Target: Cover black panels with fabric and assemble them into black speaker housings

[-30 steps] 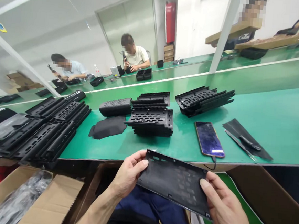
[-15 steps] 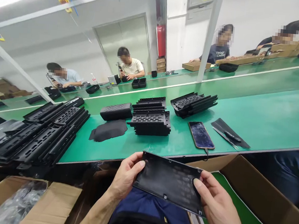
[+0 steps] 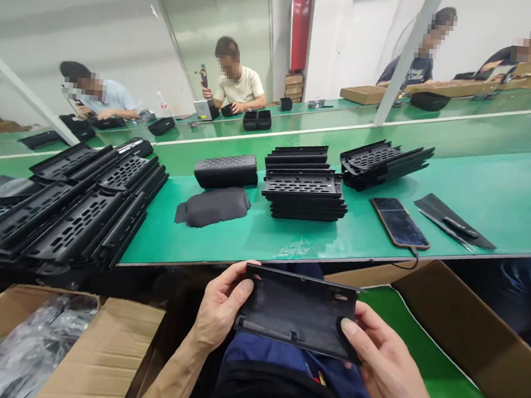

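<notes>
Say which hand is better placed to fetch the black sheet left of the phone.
Probably the left hand: it is nearer the black sheet than the right hand, though both hold the panel.

Both hands, left hand (image 3: 220,306) and right hand (image 3: 380,349), are bare, with the thumbs broad at the tips. The left forearm (image 3: 179,367) is bare as far as it shows, slim at the wrist and wider toward the elbow. A plain black top (image 3: 286,397) covers the belly, its outline rounded. Below the worktop's (image 3: 523,201) near edge, creased navy cloth (image 3: 258,350) covers the lap; the garment's kind cannot be told. Tiny yellow and red marks (image 3: 322,379) show there, too small to identify.
</notes>
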Motion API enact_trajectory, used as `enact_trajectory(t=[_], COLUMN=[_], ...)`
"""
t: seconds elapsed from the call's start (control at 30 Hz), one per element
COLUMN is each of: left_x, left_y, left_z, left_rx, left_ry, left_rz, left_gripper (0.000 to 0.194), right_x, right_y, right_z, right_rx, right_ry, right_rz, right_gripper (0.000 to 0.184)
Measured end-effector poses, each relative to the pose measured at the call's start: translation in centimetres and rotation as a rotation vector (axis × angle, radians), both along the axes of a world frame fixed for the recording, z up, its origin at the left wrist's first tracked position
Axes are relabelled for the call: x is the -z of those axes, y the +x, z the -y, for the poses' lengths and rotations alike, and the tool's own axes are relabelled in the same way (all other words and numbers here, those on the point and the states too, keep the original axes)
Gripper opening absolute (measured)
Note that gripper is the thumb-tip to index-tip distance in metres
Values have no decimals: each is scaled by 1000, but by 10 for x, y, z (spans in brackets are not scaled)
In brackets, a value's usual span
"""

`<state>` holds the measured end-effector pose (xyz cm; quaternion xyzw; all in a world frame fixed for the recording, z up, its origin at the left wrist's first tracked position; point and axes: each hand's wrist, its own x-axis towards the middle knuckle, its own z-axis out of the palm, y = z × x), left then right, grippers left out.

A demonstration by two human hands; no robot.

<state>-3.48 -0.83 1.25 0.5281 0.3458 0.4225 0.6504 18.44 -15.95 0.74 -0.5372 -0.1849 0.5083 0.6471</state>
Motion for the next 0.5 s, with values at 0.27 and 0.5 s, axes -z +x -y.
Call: enact_trajectory(t=[0.27,0.5], left_x=[13,21], left_y=[-1,8], left_z=[-1,-1], left_rx=[71,180], left_ry=[-26,-38], left_rz=[61,33], left_gripper=[37,37], right_x=[-6,-2], right_y=[-13,-12], right_z=[4,17], right_rx=[0,57], right_ry=[-61,-71], right_rz=[88,99], right_gripper=[50,50])
